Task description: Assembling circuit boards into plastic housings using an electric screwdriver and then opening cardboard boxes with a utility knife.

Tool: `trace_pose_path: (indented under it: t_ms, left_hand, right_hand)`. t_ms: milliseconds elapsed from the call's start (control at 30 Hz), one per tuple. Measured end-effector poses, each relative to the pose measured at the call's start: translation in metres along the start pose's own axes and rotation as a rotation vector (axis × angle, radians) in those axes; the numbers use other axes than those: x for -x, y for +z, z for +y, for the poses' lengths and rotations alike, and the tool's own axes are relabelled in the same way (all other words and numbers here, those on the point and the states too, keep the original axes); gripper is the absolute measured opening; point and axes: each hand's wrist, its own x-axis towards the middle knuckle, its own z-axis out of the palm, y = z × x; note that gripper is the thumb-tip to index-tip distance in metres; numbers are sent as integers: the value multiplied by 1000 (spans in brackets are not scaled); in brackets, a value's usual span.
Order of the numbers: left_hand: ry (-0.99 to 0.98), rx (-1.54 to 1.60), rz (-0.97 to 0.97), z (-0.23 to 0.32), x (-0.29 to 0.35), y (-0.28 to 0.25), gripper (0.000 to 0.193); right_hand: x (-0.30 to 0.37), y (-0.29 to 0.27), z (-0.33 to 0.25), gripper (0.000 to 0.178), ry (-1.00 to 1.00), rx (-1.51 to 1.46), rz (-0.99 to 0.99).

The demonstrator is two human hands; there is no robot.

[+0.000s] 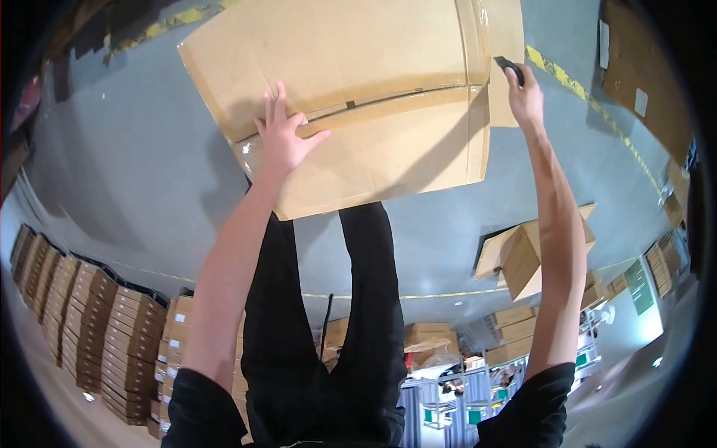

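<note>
A large brown cardboard box (373,145) lies in front of my legs, with a seam between its two flaps running across it. Clear tape shows at both ends of that seam, and the seam looks slightly parted along the middle. My left hand (285,142) rests on the box near the left end of the seam, fingers spread and holding nothing. At the right edge of the box, my right hand (526,97) is closed around a black box cutter (511,70). Its tip points toward the taped right side; whether it touches the cardboard I cannot tell.
An open cardboard box (523,257) stands on the grey floor (149,134) to the right. Tall stacks of cartons (97,328) line the lower left. Yellow-black floor tape (575,86) runs along the right. A large brown cardboard piece (650,82) is at the far right.
</note>
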Motion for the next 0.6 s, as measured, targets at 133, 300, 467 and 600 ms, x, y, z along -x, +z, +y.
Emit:
trace_pose_path:
  t_ms: [133, 300, 467, 600]
  left_hand:
    - [-42, 86, -58, 4, -3, -19, 43]
    - [-105, 121, -138, 13, 8, -30, 39]
    - [-144, 169, -149, 18, 29, -36, 28]
    - [-2, 67, -328, 38, 34, -35, 41]
  right_hand:
    - [9, 16, -5, 32, 222, -485, -185]
    - [27, 3, -10, 31, 242, -242, -290]
    - [109, 3, 131, 24, -24, 130, -593]
    - [112, -44, 119, 33, 270, 34, -93]
